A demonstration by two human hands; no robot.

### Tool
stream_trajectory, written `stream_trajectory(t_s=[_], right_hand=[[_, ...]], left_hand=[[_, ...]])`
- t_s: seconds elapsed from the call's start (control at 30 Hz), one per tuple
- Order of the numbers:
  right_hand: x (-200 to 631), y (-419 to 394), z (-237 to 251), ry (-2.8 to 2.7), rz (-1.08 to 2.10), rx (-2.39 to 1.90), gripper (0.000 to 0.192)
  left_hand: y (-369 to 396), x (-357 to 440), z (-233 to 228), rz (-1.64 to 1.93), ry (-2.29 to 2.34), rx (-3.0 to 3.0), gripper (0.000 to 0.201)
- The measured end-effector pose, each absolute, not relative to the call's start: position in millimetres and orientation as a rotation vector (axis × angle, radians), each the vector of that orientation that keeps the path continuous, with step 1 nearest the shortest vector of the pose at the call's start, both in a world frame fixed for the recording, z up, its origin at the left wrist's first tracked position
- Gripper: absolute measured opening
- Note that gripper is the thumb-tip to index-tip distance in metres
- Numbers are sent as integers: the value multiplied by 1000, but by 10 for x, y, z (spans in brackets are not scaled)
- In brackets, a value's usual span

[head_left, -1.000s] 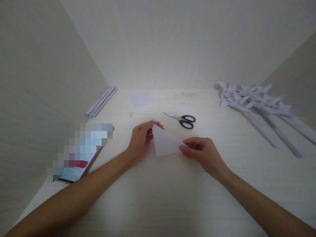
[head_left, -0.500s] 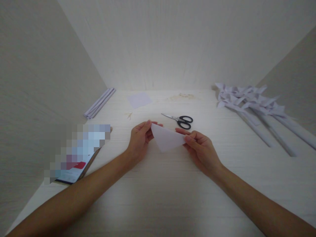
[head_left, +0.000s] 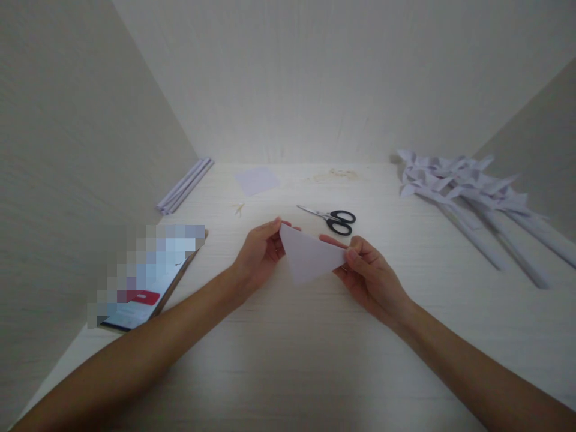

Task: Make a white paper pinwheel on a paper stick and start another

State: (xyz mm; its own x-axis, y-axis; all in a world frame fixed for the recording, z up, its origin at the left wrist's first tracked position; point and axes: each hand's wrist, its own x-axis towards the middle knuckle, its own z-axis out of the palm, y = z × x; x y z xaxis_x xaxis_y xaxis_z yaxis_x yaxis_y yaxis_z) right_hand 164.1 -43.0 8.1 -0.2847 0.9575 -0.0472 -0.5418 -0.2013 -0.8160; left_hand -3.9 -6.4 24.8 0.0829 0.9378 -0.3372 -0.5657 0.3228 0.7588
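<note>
A piece of white paper (head_left: 309,257), folded to a triangle, is stretched between my two hands above the table. My left hand (head_left: 261,249) pinches its left corner between thumb and fingers. At the right corner, my right hand (head_left: 366,270) grips it with the thumb on top. The triangle's long edge faces away from me and its point hangs toward me. Just beyond the paper lie scissors (head_left: 330,219) with black handles, their blades pointing left. Parts of the fingers of both hands are hidden behind the paper.
A flat paper square (head_left: 257,180) lies at the back. Rolled paper sticks (head_left: 186,186) rest at the back left, and a phone (head_left: 153,294) lies at the left. Several paper pinwheels (head_left: 463,183) on sticks are piled at the right. Small yellowish bits (head_left: 240,209) lie behind my left hand.
The paper's near point has dropped a little and more of its face shows. Both hands keep hold of the same corners. The whole view has shifted slightly.
</note>
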Motion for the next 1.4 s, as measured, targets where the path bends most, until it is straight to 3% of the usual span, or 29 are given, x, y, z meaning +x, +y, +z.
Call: stream_trajectory(t_s=[0.37, 0.57, 0.93, 1.4], right_hand=[[1701, -376, 74, -721, 1755, -645, 19], [1851, -263, 77, -819, 1533, -836, 23], [1688, -396, 51, -1176, 1468, -1144, 18], [1687, -402, 35, -1231, 1324, -1241, 21]], left_hand=[[-112, -27, 268, 1071, 809, 418, 23], [-35, -128, 188, 1049, 952, 954, 14], [-237, -27, 349, 407, 1179, 2392, 39], [-290, 6, 239, 213, 1213, 2705, 42]])
